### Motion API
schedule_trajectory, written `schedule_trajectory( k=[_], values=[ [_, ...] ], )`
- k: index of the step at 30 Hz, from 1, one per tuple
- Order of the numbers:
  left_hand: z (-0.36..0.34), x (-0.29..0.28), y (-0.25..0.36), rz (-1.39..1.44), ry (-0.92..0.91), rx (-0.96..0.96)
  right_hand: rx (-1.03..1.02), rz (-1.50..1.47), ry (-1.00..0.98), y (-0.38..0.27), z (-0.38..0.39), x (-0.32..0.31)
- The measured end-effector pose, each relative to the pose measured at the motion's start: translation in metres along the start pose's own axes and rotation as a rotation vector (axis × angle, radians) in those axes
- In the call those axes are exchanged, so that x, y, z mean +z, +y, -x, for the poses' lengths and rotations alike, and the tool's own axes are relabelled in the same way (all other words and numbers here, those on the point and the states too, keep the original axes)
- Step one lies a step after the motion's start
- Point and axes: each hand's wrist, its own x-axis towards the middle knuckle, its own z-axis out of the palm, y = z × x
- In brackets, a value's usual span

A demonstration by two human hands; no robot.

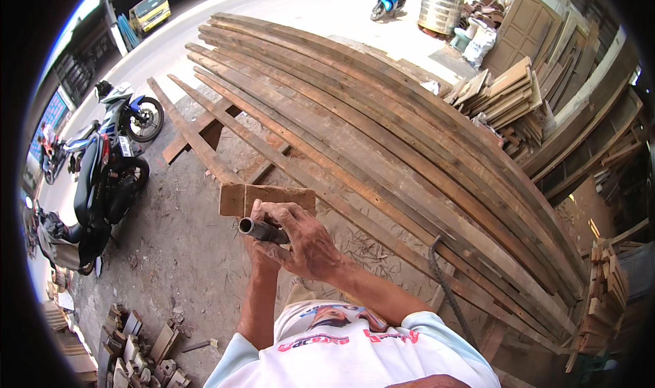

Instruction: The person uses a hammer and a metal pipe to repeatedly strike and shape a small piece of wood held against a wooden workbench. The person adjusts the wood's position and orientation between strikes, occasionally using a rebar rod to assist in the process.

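My right hand (307, 241) is closed round a short dark metal tube (263, 231), whose hollow round end points left. Just below and behind the tube, my left hand (261, 257) looks closed, but the tube and right hand cover most of its fingers. What it grips is hidden. Right beyond both hands is a brown wooden block (233, 200), with a short piece of wood (290, 197) running right from it. I cannot tell whether the hands touch this wood.
Long wooden beams (368, 135) lie side by side ahead and to the right. A bent dark metal bar (443, 285) leans near them. Parked motorcycles (102, 183) stand left. Wood offcuts (136, 354) are heaped at lower left; stacked boards (505, 94) stand far right.
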Motion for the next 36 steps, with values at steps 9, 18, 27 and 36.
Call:
schedule_trajectory(
  k=[9, 18, 27, 36],
  values=[
    [0.000, -0.062, 0.033, -0.070, 0.269, 0.139, 0.294, -0.639, -0.080, 0.022, -0.016, 0.028],
    [0.051, -0.169, 0.043, -0.350, 0.417, -0.039, 0.290, -0.465, -0.136, 0.048, -0.039, 0.038],
    [0.088, -0.180, 0.017, -0.406, 0.097, -0.311, 0.165, -0.431, -0.123, 0.038, -0.059, 0.057],
    [0.068, -0.179, 0.077, -0.699, -0.050, -0.383, 0.239, -0.385, -0.176, 0.029, -0.072, 0.063]
  ],
)
